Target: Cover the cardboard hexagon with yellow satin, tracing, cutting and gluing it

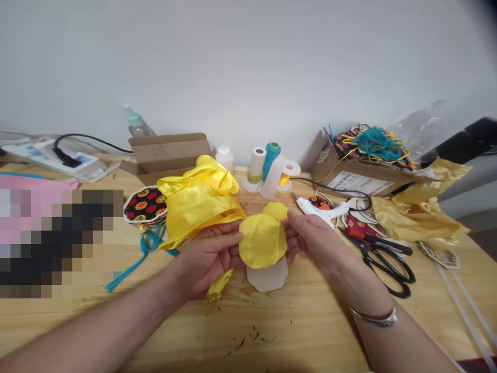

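Between my hands is a scallop-edged piece covered in yellow satin (263, 241). My left hand (212, 254) grips its left edge, thumb on top and fingers beneath. On the other side my right hand (310, 238) pinches the right edge. A second yellow piece (276, 210) shows just behind it, partly hidden. Below lies a pale scalloped card shape (267, 277), its upper part covered. A heap of yellow satin cloth (198, 204) sits beyond my left hand, and a small yellow scrap (219, 286) lies under that wrist.
White glue gun (324, 210) and black scissors (388, 264) lie at right, near a box (353, 178) of cords and gold cloth (423, 212). Thread spools (256, 163) and bottles stand by the wall. Leftward are patterned pieces (145, 204), teal ribbon (149, 243) and a power strip (77, 166).
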Action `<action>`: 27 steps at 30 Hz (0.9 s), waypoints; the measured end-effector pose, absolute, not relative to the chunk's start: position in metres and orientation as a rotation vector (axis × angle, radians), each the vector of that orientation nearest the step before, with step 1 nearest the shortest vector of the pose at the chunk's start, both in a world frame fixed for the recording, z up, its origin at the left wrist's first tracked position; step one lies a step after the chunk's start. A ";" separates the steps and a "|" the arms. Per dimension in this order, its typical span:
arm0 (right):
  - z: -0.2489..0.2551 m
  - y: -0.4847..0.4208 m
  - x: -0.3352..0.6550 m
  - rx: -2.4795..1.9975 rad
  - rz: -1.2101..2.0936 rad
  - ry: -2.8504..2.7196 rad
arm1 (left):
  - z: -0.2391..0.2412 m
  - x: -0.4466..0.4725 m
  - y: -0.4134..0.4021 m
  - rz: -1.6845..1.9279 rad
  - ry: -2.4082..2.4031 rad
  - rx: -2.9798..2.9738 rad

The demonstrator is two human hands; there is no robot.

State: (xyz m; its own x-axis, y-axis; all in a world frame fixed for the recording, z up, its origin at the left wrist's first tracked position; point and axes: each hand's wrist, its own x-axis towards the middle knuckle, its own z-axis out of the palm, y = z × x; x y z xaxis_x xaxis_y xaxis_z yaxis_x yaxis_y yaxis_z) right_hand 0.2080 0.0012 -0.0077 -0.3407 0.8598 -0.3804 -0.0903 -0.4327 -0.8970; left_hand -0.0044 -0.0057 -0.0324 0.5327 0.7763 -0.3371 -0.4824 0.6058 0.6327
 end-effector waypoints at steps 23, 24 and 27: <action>-0.009 0.006 0.210 -1.356 1.701 -1.007 | -0.035 -0.003 -0.008 0.780 0.602 0.526; -0.009 0.006 0.211 -1.359 1.697 -1.021 | -0.035 -0.003 -0.008 0.776 0.601 0.528; -0.008 0.005 0.212 -1.364 1.679 -1.117 | -0.035 -0.004 -0.009 0.764 0.629 0.526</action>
State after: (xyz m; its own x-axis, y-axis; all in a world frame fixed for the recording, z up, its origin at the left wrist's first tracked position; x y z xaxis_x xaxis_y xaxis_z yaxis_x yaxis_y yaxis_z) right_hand 0.2122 0.0051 -0.0084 -0.2076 0.9007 -0.3817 0.0042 -0.3894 -0.9211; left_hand -0.0036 -0.0090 -0.0352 0.5594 0.7628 -0.3242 -0.4650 0.6126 0.6391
